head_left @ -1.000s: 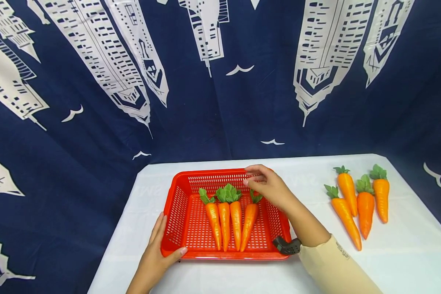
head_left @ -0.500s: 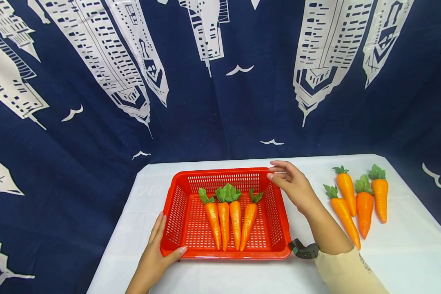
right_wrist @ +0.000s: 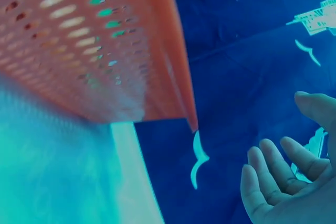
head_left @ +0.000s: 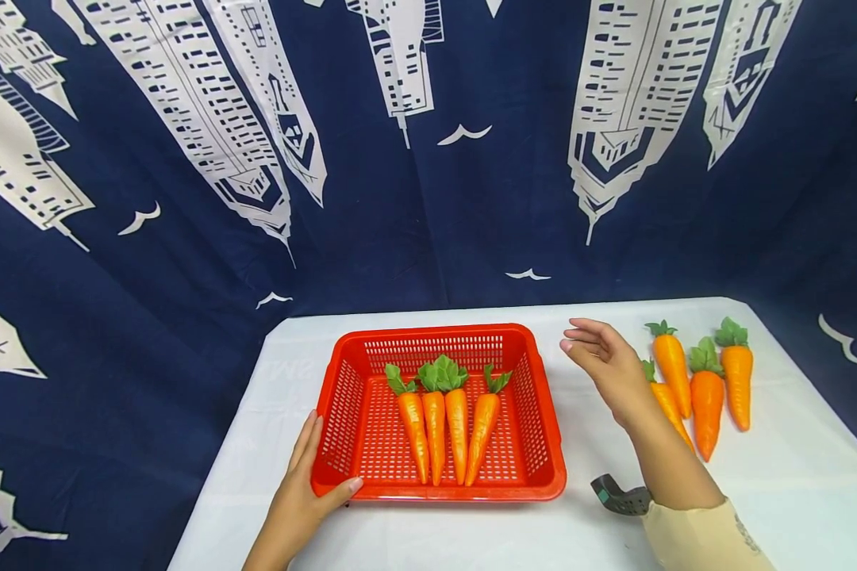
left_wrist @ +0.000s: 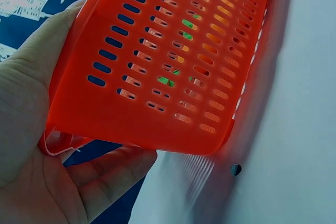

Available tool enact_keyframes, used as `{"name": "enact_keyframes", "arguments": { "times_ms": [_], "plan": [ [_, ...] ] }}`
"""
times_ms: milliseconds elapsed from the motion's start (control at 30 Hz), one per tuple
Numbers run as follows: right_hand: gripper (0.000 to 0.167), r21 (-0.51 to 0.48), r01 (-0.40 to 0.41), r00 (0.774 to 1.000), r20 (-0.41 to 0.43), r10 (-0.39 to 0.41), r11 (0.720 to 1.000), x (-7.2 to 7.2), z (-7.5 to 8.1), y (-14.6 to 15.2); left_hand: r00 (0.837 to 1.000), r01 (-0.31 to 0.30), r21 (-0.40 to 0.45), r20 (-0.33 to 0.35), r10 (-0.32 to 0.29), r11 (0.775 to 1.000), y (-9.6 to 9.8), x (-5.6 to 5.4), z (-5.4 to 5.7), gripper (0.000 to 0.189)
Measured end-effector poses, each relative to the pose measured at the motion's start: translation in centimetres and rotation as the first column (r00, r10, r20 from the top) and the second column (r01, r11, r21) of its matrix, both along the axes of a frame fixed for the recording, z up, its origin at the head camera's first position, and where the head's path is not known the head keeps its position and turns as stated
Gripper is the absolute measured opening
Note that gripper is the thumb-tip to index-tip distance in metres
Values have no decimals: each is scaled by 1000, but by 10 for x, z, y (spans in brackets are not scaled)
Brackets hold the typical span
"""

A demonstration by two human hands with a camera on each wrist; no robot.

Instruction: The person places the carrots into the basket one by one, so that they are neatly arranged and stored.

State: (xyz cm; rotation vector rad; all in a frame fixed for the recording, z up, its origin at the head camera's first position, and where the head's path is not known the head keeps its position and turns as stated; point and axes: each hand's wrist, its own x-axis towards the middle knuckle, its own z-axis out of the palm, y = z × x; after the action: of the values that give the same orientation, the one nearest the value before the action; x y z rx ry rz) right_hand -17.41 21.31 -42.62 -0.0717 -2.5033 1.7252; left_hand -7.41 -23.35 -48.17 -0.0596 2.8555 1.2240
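Note:
A red plastic basket [head_left: 439, 493] stands on the white table, with several carrots [head_left: 457, 432] lying side by side in it, leafy tops toward the back. My left hand [head_left: 301, 496] holds its front left corner. The thumb lies over the front rim and the fingers run along the left wall; the left wrist view shows the corner between them. My right hand [head_left: 607, 369] is in the air between the basket and several more carrots [head_left: 707, 404] on the right. Its fingers are loosely bent and nothing is in them. The right forearm partly covers the nearest loose carrot.
A white cloth covers the table [head_left: 578, 444], and its far edge meets a dark blue curtain [head_left: 414, 238] printed with white buildings and birds. A dark wrist camera [head_left: 621, 496] is strapped on the right wrist.
My right hand has moved right, from above the basket's back right part, past the rim, toward the loose carrots. The left hand, basket and carrots have stayed in place.

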Motion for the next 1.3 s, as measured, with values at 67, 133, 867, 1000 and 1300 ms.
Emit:
{"name": "enact_keyframes", "arguments": {
  "times_ms": [67,133,867,1000,1300],
  "plan": [
    [64,9,34,999,6,-34,999,2,-2,4,1000,0,7,1,0,1000,0,0,0,113],
    [65,13,60,998,11,-60,998,4,-5,9,1000,-1,11,2,1,1000,0,0,0,113],
    [70,58,311,921,228,-316,949,34,-43,63,1000,-3,-2,-13,3,1000,0,-1,-1,113],
    [68,66,362,899,240,-367,930,42,-52,70,1000,0,2,-15,0,1000,0,-1,-1,113],
    [67,73,417,864,278,-420,906,51,-65,83,1000,5,-2,-12,-5,1000,0,-1,0,113]
  ]
}}
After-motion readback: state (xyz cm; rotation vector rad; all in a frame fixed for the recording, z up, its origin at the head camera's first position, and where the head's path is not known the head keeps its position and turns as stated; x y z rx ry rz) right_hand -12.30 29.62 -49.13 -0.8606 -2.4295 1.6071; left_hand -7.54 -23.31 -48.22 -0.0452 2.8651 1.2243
